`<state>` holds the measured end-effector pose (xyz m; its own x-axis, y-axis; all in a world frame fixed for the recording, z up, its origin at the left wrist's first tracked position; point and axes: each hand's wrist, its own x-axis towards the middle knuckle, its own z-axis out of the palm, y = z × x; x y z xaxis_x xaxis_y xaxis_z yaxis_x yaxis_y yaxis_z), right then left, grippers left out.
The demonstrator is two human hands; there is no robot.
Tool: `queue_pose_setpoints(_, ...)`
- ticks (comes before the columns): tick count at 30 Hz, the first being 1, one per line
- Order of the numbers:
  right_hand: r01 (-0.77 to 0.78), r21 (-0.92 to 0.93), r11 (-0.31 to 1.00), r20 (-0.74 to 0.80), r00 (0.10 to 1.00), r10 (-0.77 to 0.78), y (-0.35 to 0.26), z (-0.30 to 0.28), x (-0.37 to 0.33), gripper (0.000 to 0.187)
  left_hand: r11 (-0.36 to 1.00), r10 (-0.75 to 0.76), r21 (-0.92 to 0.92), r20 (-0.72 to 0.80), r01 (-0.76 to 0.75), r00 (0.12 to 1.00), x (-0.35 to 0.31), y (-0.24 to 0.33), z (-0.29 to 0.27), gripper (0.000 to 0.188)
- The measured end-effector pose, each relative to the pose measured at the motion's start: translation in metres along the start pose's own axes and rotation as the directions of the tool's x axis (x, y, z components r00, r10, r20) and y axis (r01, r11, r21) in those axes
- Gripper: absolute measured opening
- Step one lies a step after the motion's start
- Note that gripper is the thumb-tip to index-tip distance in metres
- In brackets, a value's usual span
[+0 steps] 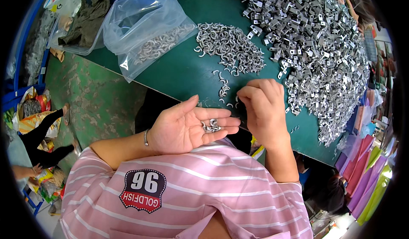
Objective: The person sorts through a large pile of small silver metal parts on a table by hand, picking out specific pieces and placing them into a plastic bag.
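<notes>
My left hand (181, 128) is open, palm up, at the table's near edge. Several small curved metal pieces (211, 125) rest on its fingers. Just to the right, my right hand (265, 109) is closed, thumb and fingers pinched together over the table edge; whatever lies between the fingertips is hidden. Beyond the hands a few more curved pieces (223, 88) trail off from a heap of the same C-shaped pieces (230, 47) on the green table (170, 79).
A large heap of bent metal brackets with holes (315, 56) covers the table's right side. At the left stand a clear plastic bag (149, 30) partly filled with curved pieces and a clear bin (83, 49) holding dark cloth. Another person's legs (40, 130) show at far left.
</notes>
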<state>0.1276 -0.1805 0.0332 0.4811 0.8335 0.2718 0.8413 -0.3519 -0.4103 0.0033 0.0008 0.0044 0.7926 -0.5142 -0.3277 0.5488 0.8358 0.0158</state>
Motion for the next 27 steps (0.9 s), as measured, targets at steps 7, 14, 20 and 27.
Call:
queue_pose_setpoints(7, 0.047, 0.130, 0.990, -0.029, 0.999, -0.043, -0.010, 0.005, 0.013, 0.020, 1.000, 0.016, -0.003, -0.014, -0.016, 1.000, 0.000, 0.000, 0.004, 0.084)
queue_pose_setpoints(14, -0.013, 0.109, 0.994, -0.064, 0.998, 0.020, -0.004, 0.012, 0.012, 0.017, 1.000, -0.007, -0.021, 0.016, 0.008, 1.000, 0.000, 0.002, -0.001, 0.083)
queue_pose_setpoints(20, -0.037, 0.390, 0.920, -0.074, 0.995, 0.071, -0.004, -0.001, 0.005, 0.019, 0.999, 0.001, -0.033, 0.006, 0.000, 1.000, 0.000, 0.000, -0.003, 0.082)
queue_pose_setpoints(27, 0.047, 0.183, 0.982, 0.030, 0.998, -0.053, -0.004, 0.011, 0.019, 0.027, 0.998, 0.007, -0.058, 0.042, -0.005, 0.999, 0.000, 0.001, -0.001, 0.080)
